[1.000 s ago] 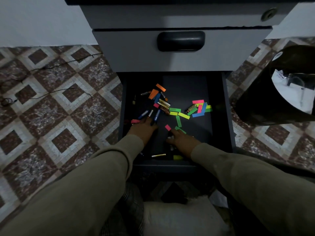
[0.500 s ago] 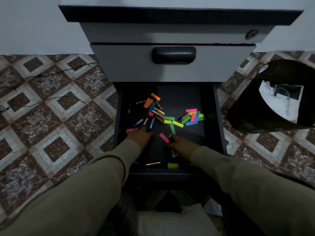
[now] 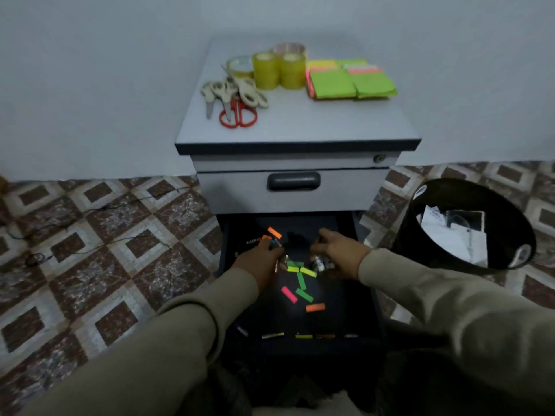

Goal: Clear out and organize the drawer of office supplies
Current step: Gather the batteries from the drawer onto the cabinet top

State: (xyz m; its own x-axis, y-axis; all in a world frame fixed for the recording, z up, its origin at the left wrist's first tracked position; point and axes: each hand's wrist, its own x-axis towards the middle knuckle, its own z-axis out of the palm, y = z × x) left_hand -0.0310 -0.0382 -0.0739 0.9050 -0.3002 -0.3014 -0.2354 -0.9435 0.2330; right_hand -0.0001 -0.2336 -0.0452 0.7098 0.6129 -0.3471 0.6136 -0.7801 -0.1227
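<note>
The bottom drawer (image 3: 330, 298) of a grey cabinet stands open, dark inside. Neon paper strips (image 3: 301, 280) in green, yellow, pink and orange lie scattered on its floor. My left hand (image 3: 259, 259) is at the drawer's left middle, fingers curled round a small bunch of batteries and pens (image 3: 277, 262). My right hand (image 3: 338, 253) is at the right middle and grips several batteries (image 3: 319, 263). More small items (image 3: 271, 335) lie along the drawer's front wall. An orange strip (image 3: 274, 232) lies beyond my left hand.
On the cabinet top (image 3: 300, 124) lie several scissors (image 3: 234, 97), tape rolls (image 3: 276, 69) and stacks of neon sticky notes (image 3: 350, 81). A black waste bin (image 3: 468, 229) holding papers stands to the right. Thin cables (image 3: 99, 247) run over the tiled floor on the left.
The view has tilted up and now shows the cabinet top. Both hands moved deeper into the drawer and closed round batteries. An orange strip now lies near the front.
</note>
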